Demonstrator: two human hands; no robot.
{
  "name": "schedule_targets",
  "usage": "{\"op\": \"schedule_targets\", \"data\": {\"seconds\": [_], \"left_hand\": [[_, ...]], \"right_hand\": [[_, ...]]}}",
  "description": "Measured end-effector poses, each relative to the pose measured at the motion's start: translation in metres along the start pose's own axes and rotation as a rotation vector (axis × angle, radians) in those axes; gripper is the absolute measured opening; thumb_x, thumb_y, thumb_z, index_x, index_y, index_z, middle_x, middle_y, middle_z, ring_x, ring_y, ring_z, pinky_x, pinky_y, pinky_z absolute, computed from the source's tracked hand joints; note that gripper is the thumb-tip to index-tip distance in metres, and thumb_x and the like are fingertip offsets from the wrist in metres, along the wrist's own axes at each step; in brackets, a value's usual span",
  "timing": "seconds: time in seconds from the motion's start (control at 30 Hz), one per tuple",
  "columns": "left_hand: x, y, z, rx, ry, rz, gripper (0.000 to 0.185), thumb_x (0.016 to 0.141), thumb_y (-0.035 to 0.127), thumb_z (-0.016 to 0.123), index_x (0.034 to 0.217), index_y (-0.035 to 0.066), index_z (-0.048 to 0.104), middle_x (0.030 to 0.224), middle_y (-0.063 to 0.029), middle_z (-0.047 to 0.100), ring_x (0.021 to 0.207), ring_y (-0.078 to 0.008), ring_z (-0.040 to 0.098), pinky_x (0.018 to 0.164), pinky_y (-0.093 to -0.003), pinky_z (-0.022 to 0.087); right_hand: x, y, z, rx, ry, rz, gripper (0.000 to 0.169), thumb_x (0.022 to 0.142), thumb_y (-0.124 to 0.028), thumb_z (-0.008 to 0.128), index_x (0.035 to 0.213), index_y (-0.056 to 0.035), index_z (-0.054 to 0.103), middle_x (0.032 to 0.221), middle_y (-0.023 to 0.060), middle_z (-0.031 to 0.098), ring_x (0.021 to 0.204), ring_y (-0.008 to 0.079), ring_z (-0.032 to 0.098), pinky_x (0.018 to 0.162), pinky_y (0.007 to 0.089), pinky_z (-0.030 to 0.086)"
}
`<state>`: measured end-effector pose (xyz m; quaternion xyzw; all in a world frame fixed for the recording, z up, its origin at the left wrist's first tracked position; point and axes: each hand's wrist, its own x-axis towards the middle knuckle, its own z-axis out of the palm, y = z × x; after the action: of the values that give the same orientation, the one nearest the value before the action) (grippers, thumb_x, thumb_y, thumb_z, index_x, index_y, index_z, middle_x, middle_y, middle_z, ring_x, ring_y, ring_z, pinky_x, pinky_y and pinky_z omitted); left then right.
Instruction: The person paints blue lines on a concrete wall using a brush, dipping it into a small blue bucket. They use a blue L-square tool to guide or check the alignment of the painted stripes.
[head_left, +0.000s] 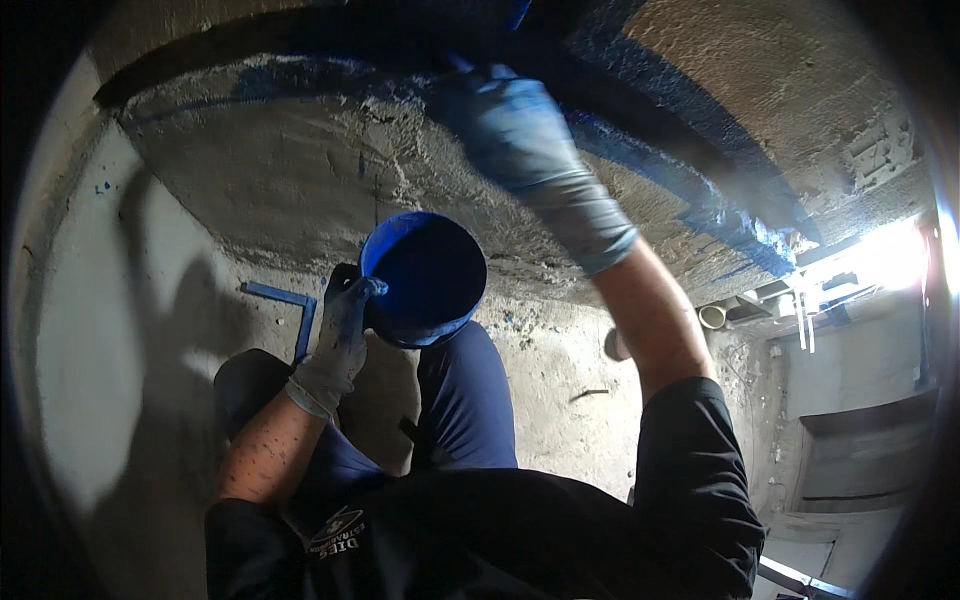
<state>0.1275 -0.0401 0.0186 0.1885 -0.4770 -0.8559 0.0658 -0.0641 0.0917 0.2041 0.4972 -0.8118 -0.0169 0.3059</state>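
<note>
My left hand (337, 337), in a paint-stained glove, grips the rim of a round blue bucket (424, 337). The thumb lies over the rim, and dark blue liquid, apparently paint, shows inside. My right hand (510, 127), in a blue-smeared glove, is raised against a rough plaster wall (300, 165). It is blurred, its fingers at a ledge with a dark blue painted band (645, 142). Whatever it may hold is hidden in shadow and blur.
An L-shaped blue bar (304, 304) lies on the floor beside my left knee (251, 382). A pale wall (90, 315) rises at left. On the right are an open pipe end (712, 316), a bright light (892, 255) and a small dark strip (592, 392) on the floor.
</note>
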Motion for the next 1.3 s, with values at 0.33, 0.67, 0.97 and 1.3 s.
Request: {"op": "schedule_targets", "data": {"seconds": [0.33,0.67,0.97,1.3], "left_hand": [[-0.003,0.005,0.0,0.032,-0.01,0.04,0.021,0.083,0.016,0.057,0.103,0.009,0.054,0.099,-0.002,0.056,0.097,-0.0147,0.052,0.089,-0.0305,0.042],[0.002,-0.005,-0.013,0.1,0.039,0.072,0.021,0.087,0.018,0.055,0.103,0.005,0.061,0.1,-0.0063,0.061,0.096,-0.0167,0.056,0.088,-0.0316,0.045],[-0.006,0.003,-0.002,-0.027,0.13,0.016,0.018,0.082,0.013,0.06,0.098,0.006,0.058,0.097,-0.006,0.061,0.091,-0.0168,0.057,0.085,-0.0311,0.046],[-0.007,0.001,-0.002,0.074,0.053,0.103,0.021,0.084,0.014,0.058,0.103,0.006,0.055,0.099,-0.0063,0.06,0.097,-0.0167,0.054,0.092,-0.0312,0.041]], "right_hand": [[-0.043,0.048,-0.044,0.482,0.183,-0.094,0.02,0.081,0.001,0.062,0.1,-0.0042,0.068,0.103,0.01,0.068,0.09,0.0253,0.065,0.075,0.0331,0.053],[-0.081,0.03,-0.039,0.343,0.193,-0.119,0.03,0.078,-0.003,0.067,0.105,-0.0145,0.07,0.113,0.0039,0.066,0.103,0.023,0.061,0.08,0.0338,0.052],[-0.06,0.026,-0.017,0.167,0.285,-0.09,0.04,0.077,0.002,0.056,0.114,-0.0125,0.065,0.109,0.0117,0.065,0.094,0.0313,0.062,0.074,0.0397,0.054],[-0.073,0.052,-0.029,0.192,0.247,0.198,0.038,0.077,0.0,0.061,0.113,-0.0135,0.065,0.111,0.0072,0.065,0.099,0.0296,0.061,0.076,0.039,0.054]]}}
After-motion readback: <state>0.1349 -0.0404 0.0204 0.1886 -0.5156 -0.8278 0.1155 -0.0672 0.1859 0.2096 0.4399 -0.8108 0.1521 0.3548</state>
